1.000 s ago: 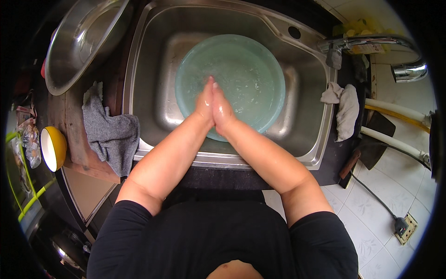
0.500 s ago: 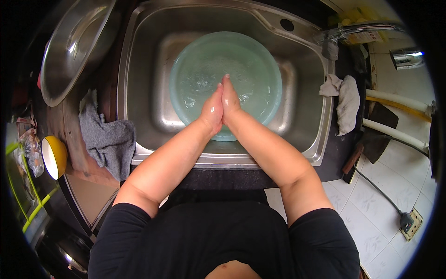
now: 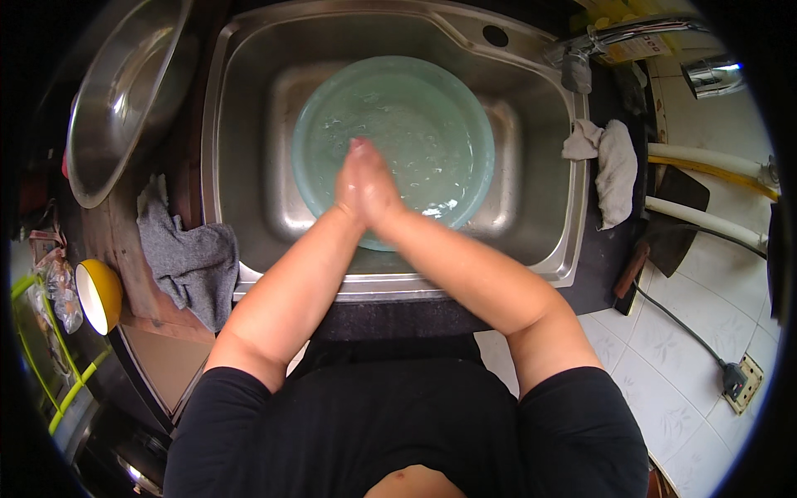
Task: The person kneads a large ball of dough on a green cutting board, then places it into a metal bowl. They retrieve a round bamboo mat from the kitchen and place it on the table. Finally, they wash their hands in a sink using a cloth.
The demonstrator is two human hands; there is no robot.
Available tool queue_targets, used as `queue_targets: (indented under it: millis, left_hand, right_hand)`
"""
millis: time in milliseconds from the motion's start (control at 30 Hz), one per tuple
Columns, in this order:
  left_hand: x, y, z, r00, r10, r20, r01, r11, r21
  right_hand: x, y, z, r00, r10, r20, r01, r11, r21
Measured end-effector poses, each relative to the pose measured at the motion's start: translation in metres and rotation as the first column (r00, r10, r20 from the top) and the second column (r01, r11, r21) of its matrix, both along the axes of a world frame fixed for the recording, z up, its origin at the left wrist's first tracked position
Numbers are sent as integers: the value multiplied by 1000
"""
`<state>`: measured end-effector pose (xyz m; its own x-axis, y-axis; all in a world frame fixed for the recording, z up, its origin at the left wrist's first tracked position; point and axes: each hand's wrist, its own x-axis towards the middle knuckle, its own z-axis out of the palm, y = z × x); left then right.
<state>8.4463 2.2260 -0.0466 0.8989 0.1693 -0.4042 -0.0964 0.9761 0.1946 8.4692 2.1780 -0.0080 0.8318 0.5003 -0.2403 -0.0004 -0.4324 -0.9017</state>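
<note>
Over the water in a pale green round basin (image 3: 486, 153), my two hands are pressed palm to palm. My left hand (image 3: 345, 189) is flat against my right hand (image 3: 375, 187), their fingers stretched toward the far side and slightly blurred. Both look wet, and no object shows between them. Ripples and small bubbles mark the water (image 3: 423, 153) inside the basin. The basin stands in a stainless steel sink (image 3: 544, 174), its near rim below my wrists.
Left of the sink are a grey cloth (image 3: 187, 253), a yellow bowl (image 3: 100, 295) and a large metal bowl (image 3: 124, 100). Toward the right lie a whitish rag (image 3: 616, 174), a metal faucet (image 3: 614, 40), a wooden-handled cleaver (image 3: 677, 220) and a plugged-in cord (image 3: 677, 319).
My joined hands have moved left over the basin, the right one now covering more of the left. The whole view has shifted slightly.
</note>
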Motion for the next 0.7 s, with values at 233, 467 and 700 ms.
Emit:
queue_targets:
  millis: [233,467,700]
  left_hand:
    - [12,-7,62,973,-49,-227,61,997,46]
    - [17,5,51,984,60,-168,-40,992,118]
    - [19,12,31,950,165,-265,-202,972,-122]
  right_hand:
    - [50,-14,-17,881,319,351,-277,947,-165]
    - [108,-51,-52,929,-56,367,217,883,-415]
    - [72,-12,3,35,575,-817,634,619,463]
